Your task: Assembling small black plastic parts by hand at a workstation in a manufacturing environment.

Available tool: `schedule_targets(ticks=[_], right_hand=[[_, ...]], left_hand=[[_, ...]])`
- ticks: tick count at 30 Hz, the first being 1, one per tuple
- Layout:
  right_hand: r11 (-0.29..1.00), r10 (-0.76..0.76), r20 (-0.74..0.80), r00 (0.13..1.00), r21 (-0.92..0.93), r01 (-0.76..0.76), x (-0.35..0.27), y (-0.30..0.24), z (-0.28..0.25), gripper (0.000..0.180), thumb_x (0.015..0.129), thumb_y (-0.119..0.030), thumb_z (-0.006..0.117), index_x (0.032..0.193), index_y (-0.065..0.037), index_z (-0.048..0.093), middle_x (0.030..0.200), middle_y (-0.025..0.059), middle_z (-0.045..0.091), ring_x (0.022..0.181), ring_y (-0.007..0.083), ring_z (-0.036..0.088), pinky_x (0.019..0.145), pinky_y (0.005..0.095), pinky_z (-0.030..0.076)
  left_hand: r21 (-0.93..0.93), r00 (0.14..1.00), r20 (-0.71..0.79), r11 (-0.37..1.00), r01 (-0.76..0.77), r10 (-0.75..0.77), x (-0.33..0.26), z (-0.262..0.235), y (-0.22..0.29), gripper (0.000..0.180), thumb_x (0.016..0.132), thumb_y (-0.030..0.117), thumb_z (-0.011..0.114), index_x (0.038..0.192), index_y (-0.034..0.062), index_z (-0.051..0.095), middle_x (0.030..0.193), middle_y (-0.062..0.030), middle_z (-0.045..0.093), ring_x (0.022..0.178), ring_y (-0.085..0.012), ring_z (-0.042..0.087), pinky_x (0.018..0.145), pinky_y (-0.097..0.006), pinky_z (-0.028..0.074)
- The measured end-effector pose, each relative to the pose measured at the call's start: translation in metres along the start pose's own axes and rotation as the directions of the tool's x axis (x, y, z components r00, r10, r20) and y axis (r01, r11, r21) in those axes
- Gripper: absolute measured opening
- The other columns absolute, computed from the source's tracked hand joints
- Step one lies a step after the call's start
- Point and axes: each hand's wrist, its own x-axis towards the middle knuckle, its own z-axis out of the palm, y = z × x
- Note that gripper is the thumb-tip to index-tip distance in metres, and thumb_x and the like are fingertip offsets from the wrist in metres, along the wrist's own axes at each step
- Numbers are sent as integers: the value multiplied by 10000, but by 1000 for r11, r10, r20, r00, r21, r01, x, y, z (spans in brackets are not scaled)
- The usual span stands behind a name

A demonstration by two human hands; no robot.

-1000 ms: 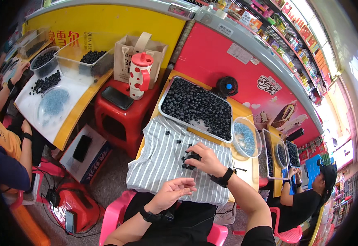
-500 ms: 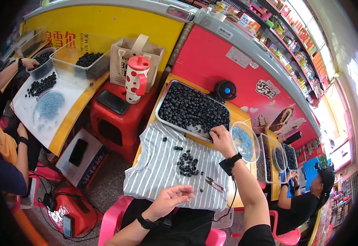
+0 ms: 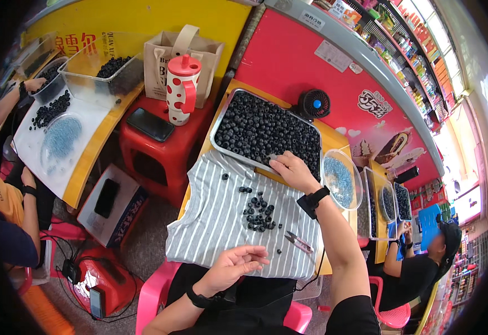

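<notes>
My right hand (image 3: 295, 171) is at the front edge of a metal tray (image 3: 238, 154) filled with small dark round beads (image 3: 266, 125). Its thumb and fingertips are drawn together around a small pale bit that I cannot make out. Palm partly up, my left hand (image 3: 234, 269) hovers over the near edge of a grey-and-white striped cloth (image 3: 207, 223), fingers loosely apart and nothing in them. Between the hands, a loose cluster of dark beads (image 3: 260, 212) lies on the cloth. Thread snips (image 3: 299, 242) rest right of that cluster.
Right of the tray is a clear round tub (image 3: 339, 178) of pale blue pieces. A small black fan (image 3: 314, 104) stands behind the tray. To the left, a red stool (image 3: 163, 162) holds a phone, a dotted tumbler (image 3: 182, 89) and a bag. People work at tables on both sides.
My right hand has moved left along the tray's front edge, and its fingertips have come out over the rim. My left hand stays nearly in place. The whole view has shifted slightly.
</notes>
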Motion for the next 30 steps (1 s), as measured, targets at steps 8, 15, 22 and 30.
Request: schedule_targets(ticks=[8, 15, 22, 30], right_hand=[[996, 30, -135, 990, -82, -41, -8, -17, 2, 368, 893, -431, 575, 829, -88, 691, 787, 125, 637, 795, 319, 616, 689, 405, 471], [989, 141, -87, 986, 53, -137, 3, -6, -1, 358, 841, -396, 640, 743, -53, 677, 654, 150, 620, 663, 342, 606, 607, 422, 457], [1000, -6, -319, 948, 21, 13, -12, -22, -1, 217, 812, -264, 701, 729, -65, 679, 568, 113, 584, 521, 290, 576, 509, 375, 435], [974, -199, -104, 975, 91, 208, -71, -79, 28, 141, 787, -174, 735, 767, -62, 651, 635, 110, 608, 543, 277, 594, 499, 346, 448]], left_hand=[[-29, 1000, 20, 1000, -7, 8, 2, 3, 4, 375, 932, -2, 545, 1302, -29, 488, 1238, -105, 566, 1127, -216, 582, 925, -305, 476], [-30, 999, 21, 999, -25, 25, -1, 3, 2, 364, 932, -6, 545, 1292, -26, 500, 1220, -101, 579, 1121, -208, 586, 913, -300, 480], [-33, 999, 25, 999, -28, 29, -2, 3, 0, 350, 933, 9, 554, 1277, -33, 507, 1204, -93, 584, 1107, -196, 589, 907, -297, 479], [3, 999, 13, 1000, -31, 31, -3, 2, 1, 365, 933, 24, 550, 1284, -59, 490, 1234, -145, 569, 1124, -255, 587, 931, -325, 478]])
